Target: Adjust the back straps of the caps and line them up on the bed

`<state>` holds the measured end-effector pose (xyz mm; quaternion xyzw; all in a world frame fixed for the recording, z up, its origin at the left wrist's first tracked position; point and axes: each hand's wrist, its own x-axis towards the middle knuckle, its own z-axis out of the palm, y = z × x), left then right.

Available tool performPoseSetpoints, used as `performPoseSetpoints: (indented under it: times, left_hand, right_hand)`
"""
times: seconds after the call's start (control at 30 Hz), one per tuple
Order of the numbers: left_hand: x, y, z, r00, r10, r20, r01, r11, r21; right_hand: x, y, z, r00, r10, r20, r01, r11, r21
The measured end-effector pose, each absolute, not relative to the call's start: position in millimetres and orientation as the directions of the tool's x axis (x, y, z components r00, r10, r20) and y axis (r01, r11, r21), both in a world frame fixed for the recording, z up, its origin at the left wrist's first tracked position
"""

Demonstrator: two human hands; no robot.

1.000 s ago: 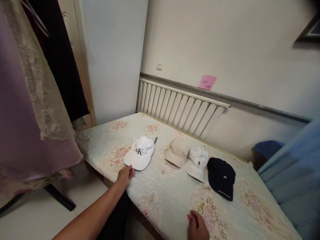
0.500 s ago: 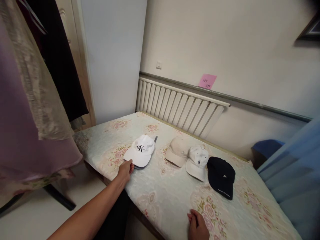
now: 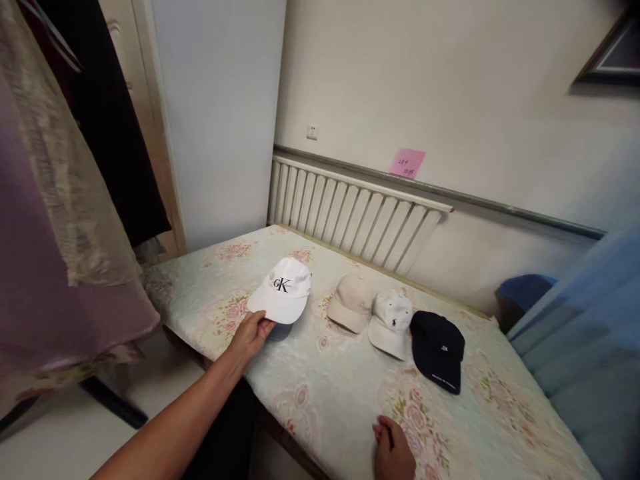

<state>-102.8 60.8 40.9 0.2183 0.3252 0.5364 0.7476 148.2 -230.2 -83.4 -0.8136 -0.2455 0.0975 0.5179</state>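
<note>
My left hand [image 3: 255, 331] pinches the front edge of the brim of a white baseball cap [image 3: 287, 297] with black CK lettering. This cap is tilted up off the floral cover, and part of a grey cap [image 3: 280, 332] shows beneath its brim. To its right a beige cap [image 3: 351, 303], a white cap with a small dark logo [image 3: 393, 323] and a black cap [image 3: 437, 350] lie side by side, brims toward me. Low in the view, my right hand [image 3: 395, 452] rests near the cover with its fingers curled in and nothing seen in them.
The caps lie on a flat surface with a floral cover [image 3: 345, 393]. Hanging clothes [image 3: 75, 267] are at the left, beside a pale cabinet side [image 3: 220, 120]. A radiator [image 3: 345, 213] runs along the wall. A blue curtain [image 3: 575, 347] and a blue-topped object [image 3: 523, 290] stand right.
My left hand has raised the white CK cap by its brim, exposing more of the grey cap beneath. The other caps and my right hand keep their places; the view shifts slightly.
</note>
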Motion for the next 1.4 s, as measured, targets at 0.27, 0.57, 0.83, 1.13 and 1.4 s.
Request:
performPoseSetpoints:
  times: [0.27, 0.57, 0.83, 1.13, 1.4]
  left_hand:
    - [-96.7, -1.6, 81.3, 0.278, 0.950, -0.142, -0.713, 0.304, 0.632]
    - [-79.7, -77.1, 97.8, 0.329, 0.926, -0.185, -0.554, 0.348, 0.756]
    - [-60.4, -132.2, 100.9, 0.443, 0.876, -0.192, -0.358, 0.368, 0.858]
    - [-34.5, -157.2, 67.5, 0.651, 0.752, 0.101, -0.008, -0.126, 0.992]
    - [-35.2, -167.4, 6.7, 0.762, 0.552, 0.339, 0.231, -0.721, 0.653]
  right_hand:
    - [146.3, -228.2, -82.9, 0.868, 0.483, 0.118, 0.305, -0.330, -0.894]
    - [108.1, -205.4, -56.5, 0.735, 0.581, 0.348, 0.575, -0.264, -0.774]
    - [68.3, -190.1, -18.9, 0.410, 0.662, 0.627, 0.878, -0.101, -0.467]
    - [77.2, -211.8, 16.5, 0.832, 0.530, 0.166, 0.333, -0.238, -0.912]
    - [97.5, -237.0, 9.5, 0.792, 0.588, -0.165, -0.114, -0.123, -0.986]
